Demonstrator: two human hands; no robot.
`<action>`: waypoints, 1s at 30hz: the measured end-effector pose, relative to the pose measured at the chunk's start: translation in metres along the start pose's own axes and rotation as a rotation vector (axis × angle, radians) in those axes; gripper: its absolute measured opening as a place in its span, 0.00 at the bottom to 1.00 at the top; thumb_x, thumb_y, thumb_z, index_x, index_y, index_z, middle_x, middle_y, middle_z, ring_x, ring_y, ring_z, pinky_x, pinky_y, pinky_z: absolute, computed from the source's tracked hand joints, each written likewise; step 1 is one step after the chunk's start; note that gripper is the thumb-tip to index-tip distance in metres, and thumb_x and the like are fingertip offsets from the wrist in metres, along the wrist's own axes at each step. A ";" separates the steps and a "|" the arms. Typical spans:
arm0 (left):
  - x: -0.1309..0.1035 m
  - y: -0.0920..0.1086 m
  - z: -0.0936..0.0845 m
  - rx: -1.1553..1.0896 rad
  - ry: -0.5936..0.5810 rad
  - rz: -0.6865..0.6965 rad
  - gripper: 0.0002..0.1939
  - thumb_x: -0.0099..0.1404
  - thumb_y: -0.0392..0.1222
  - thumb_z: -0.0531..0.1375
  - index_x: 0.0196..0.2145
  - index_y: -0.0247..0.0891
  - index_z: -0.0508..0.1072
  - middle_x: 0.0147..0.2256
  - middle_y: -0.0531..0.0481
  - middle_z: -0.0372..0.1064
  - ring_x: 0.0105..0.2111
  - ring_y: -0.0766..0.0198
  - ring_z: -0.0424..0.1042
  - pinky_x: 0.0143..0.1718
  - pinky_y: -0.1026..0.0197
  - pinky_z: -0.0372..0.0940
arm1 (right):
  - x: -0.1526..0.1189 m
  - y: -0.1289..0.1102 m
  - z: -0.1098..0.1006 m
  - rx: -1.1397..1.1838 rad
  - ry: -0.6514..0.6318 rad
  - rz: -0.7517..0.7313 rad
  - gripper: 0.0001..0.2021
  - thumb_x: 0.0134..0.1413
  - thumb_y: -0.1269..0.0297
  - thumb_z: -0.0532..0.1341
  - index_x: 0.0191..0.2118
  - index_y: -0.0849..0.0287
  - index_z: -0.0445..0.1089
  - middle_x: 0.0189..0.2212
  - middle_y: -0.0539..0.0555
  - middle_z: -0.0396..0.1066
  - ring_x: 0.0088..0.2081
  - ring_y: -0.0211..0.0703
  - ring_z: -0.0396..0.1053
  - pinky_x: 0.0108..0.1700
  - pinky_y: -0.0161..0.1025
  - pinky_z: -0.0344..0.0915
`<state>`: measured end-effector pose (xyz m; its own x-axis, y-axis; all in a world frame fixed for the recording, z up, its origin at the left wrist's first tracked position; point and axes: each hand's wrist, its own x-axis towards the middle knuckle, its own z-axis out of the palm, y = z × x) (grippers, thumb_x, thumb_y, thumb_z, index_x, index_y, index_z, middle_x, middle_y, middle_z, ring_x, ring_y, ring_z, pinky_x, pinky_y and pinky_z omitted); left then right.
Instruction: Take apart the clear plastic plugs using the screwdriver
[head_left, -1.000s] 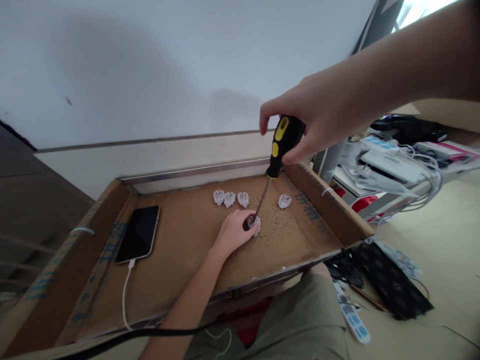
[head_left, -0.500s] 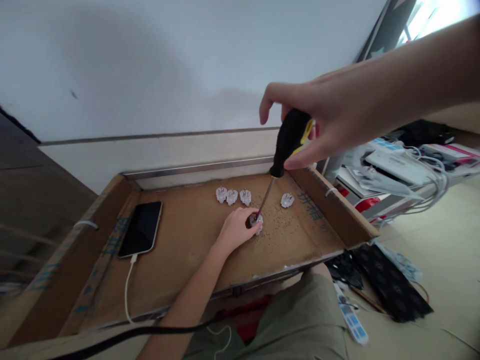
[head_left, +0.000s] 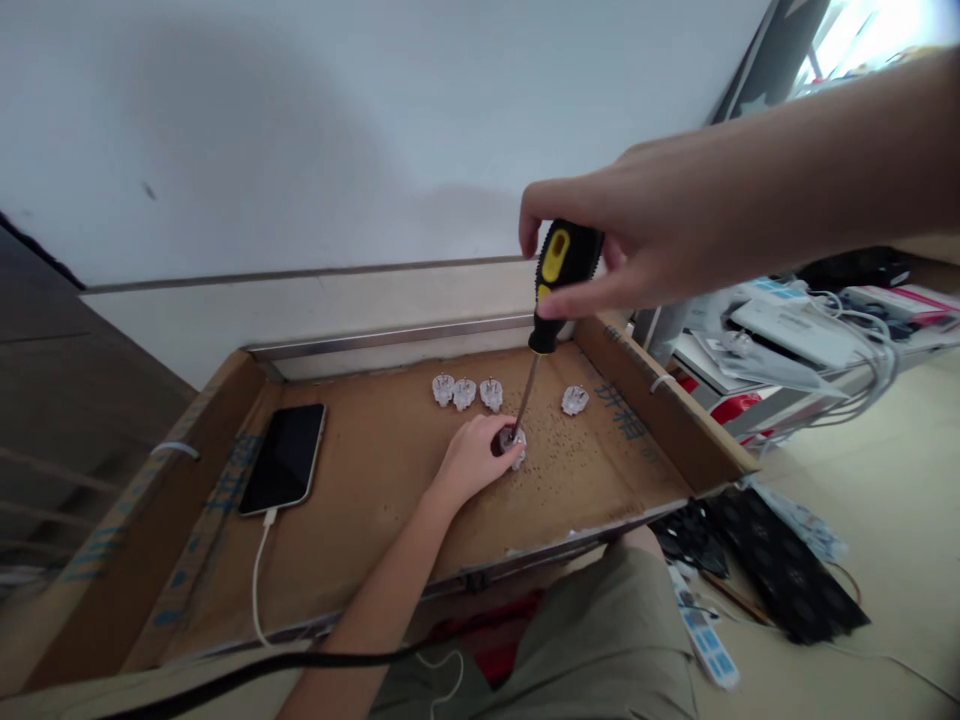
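Observation:
My left hand (head_left: 478, 452) pinches a clear plastic plug (head_left: 518, 452) against the cardboard, its fingers partly covering it. From above, my right hand (head_left: 592, 245) grips the black and yellow handle of a screwdriver (head_left: 559, 275). The screwdriver slants slightly, and its tip meets the plug between my left fingers. Beyond my left hand lie several more clear plugs with metal pins: one (head_left: 443, 390), one touching it (head_left: 464, 393) and another (head_left: 491, 394) close by. A single plug (head_left: 574, 400) sits apart to the right. Small dark specks are scattered around the held plug.
A shallow cardboard tray (head_left: 375, 560) with raised sides holds the work. On its left lies a phone (head_left: 283, 460) with a white cable (head_left: 259, 580). To the right, a shelf (head_left: 795, 350) carries cables and packets. A power strip (head_left: 705, 630) rests on the floor.
My right hand has turned the screwdriver, so the handle's yellow part now faces me, and the handle has shifted slightly left. My left hand and the plug stay in place.

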<state>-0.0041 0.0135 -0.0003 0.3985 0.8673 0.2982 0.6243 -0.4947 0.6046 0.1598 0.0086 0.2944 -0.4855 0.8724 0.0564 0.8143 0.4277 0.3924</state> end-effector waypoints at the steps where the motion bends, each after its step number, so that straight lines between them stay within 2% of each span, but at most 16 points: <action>1: 0.000 0.000 0.000 -0.001 0.001 0.002 0.15 0.59 0.44 0.60 0.44 0.42 0.71 0.41 0.49 0.72 0.42 0.59 0.69 0.46 0.56 0.63 | -0.001 -0.001 -0.002 0.053 -0.052 0.008 0.29 0.42 0.39 0.58 0.50 0.44 0.58 0.24 0.48 0.65 0.20 0.34 0.57 0.24 0.36 0.51; 3: 0.000 0.000 0.000 -0.005 -0.002 0.002 0.15 0.59 0.44 0.59 0.44 0.42 0.71 0.42 0.49 0.72 0.42 0.59 0.69 0.46 0.56 0.63 | -0.003 -0.004 -0.007 0.165 -0.134 -0.011 0.29 0.43 0.53 0.63 0.52 0.40 0.53 0.28 0.45 0.67 0.22 0.33 0.60 0.25 0.35 0.54; 4: 0.000 0.000 0.000 -0.006 -0.003 0.001 0.15 0.59 0.44 0.59 0.44 0.42 0.71 0.42 0.49 0.72 0.42 0.59 0.69 0.46 0.56 0.63 | -0.004 -0.006 -0.009 0.198 -0.153 -0.032 0.28 0.44 0.57 0.63 0.52 0.38 0.53 0.29 0.44 0.67 0.23 0.33 0.61 0.26 0.35 0.55; 5: 0.000 0.000 0.000 -0.007 -0.003 -0.001 0.15 0.59 0.44 0.59 0.44 0.42 0.71 0.42 0.49 0.72 0.42 0.58 0.69 0.46 0.56 0.63 | -0.005 -0.008 -0.010 0.197 -0.159 -0.048 0.25 0.46 0.57 0.62 0.51 0.39 0.55 0.29 0.44 0.67 0.23 0.33 0.61 0.26 0.35 0.55; 7: -0.001 0.000 0.000 -0.007 -0.003 -0.002 0.15 0.59 0.44 0.59 0.45 0.43 0.71 0.42 0.49 0.71 0.42 0.58 0.69 0.46 0.56 0.63 | -0.004 -0.011 -0.009 0.103 -0.105 -0.028 0.20 0.48 0.46 0.57 0.47 0.43 0.60 0.26 0.48 0.65 0.23 0.34 0.61 0.27 0.36 0.54; 9: -0.001 0.000 0.000 -0.008 -0.001 -0.001 0.15 0.59 0.44 0.59 0.44 0.43 0.71 0.42 0.49 0.72 0.42 0.58 0.69 0.46 0.55 0.64 | -0.003 -0.011 -0.006 -0.048 0.015 0.037 0.29 0.46 0.33 0.48 0.44 0.49 0.63 0.22 0.52 0.61 0.23 0.38 0.60 0.27 0.38 0.53; 11: -0.001 0.000 0.000 -0.007 0.000 -0.002 0.14 0.59 0.44 0.59 0.44 0.43 0.72 0.42 0.49 0.72 0.42 0.58 0.69 0.46 0.55 0.64 | -0.002 -0.010 -0.004 -0.113 0.066 0.062 0.34 0.42 0.28 0.45 0.46 0.50 0.61 0.22 0.52 0.60 0.22 0.39 0.60 0.25 0.38 0.53; 13: -0.001 0.001 -0.001 -0.009 0.002 -0.003 0.14 0.59 0.44 0.59 0.44 0.42 0.72 0.42 0.49 0.72 0.42 0.58 0.69 0.46 0.55 0.64 | -0.001 -0.007 -0.004 -0.052 -0.027 0.033 0.30 0.42 0.34 0.54 0.49 0.46 0.57 0.25 0.50 0.63 0.21 0.37 0.60 0.24 0.37 0.54; 15: -0.001 0.001 -0.001 -0.013 0.003 -0.010 0.14 0.58 0.44 0.60 0.43 0.42 0.72 0.42 0.49 0.72 0.42 0.58 0.69 0.46 0.56 0.64 | -0.001 -0.005 -0.007 0.056 -0.143 0.005 0.27 0.42 0.46 0.61 0.50 0.41 0.55 0.29 0.47 0.66 0.21 0.33 0.61 0.24 0.35 0.56; 17: -0.001 0.001 -0.001 -0.015 0.004 -0.014 0.14 0.58 0.44 0.60 0.43 0.43 0.72 0.41 0.49 0.72 0.41 0.58 0.69 0.46 0.56 0.64 | 0.000 -0.001 -0.007 0.110 -0.161 -0.021 0.23 0.43 0.49 0.62 0.47 0.41 0.58 0.32 0.45 0.67 0.22 0.32 0.62 0.24 0.34 0.58; 19: -0.001 0.001 -0.001 -0.013 0.005 -0.016 0.14 0.58 0.44 0.60 0.43 0.43 0.72 0.41 0.50 0.72 0.41 0.59 0.69 0.46 0.56 0.64 | 0.002 0.003 -0.004 0.061 -0.080 -0.007 0.24 0.41 0.40 0.58 0.44 0.44 0.62 0.31 0.47 0.67 0.22 0.34 0.61 0.24 0.37 0.59; 21: -0.001 0.002 -0.001 -0.015 0.009 -0.018 0.14 0.58 0.44 0.60 0.44 0.43 0.72 0.41 0.50 0.72 0.42 0.59 0.69 0.46 0.56 0.64 | 0.005 0.007 0.002 -0.014 0.020 0.037 0.31 0.38 0.29 0.51 0.41 0.47 0.64 0.28 0.50 0.66 0.20 0.37 0.60 0.23 0.40 0.59; 23: -0.001 0.002 -0.001 -0.020 0.008 -0.024 0.15 0.58 0.44 0.60 0.44 0.43 0.72 0.41 0.50 0.72 0.42 0.59 0.69 0.46 0.57 0.64 | 0.008 0.012 0.008 -0.034 0.083 0.069 0.35 0.37 0.26 0.47 0.41 0.48 0.64 0.27 0.52 0.66 0.20 0.38 0.60 0.23 0.42 0.59; 25: 0.000 0.002 -0.001 -0.023 0.002 -0.031 0.14 0.58 0.44 0.60 0.43 0.42 0.72 0.41 0.50 0.72 0.41 0.59 0.69 0.46 0.57 0.64 | 0.008 0.014 0.011 0.034 0.057 0.045 0.33 0.37 0.30 0.54 0.47 0.46 0.60 0.31 0.51 0.67 0.23 0.39 0.62 0.26 0.43 0.62; 28: 0.000 0.003 -0.001 -0.023 -0.012 -0.035 0.14 0.58 0.45 0.60 0.44 0.43 0.72 0.41 0.49 0.72 0.42 0.59 0.69 0.46 0.56 0.64 | 0.005 0.013 0.007 0.201 -0.055 -0.038 0.35 0.38 0.48 0.64 0.55 0.39 0.51 0.39 0.49 0.68 0.28 0.38 0.65 0.30 0.40 0.63; 30: 0.000 0.002 -0.001 -0.024 -0.015 -0.033 0.15 0.59 0.45 0.60 0.44 0.43 0.72 0.41 0.49 0.71 0.42 0.59 0.69 0.46 0.56 0.64 | 0.003 0.010 0.003 0.218 -0.092 -0.061 0.30 0.41 0.48 0.62 0.53 0.39 0.55 0.35 0.48 0.69 0.27 0.37 0.64 0.28 0.38 0.61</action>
<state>-0.0035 0.0125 0.0021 0.3881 0.8823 0.2662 0.6209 -0.4638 0.6319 0.1676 0.0162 0.2955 -0.5129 0.8571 -0.0486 0.8388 0.5124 0.1842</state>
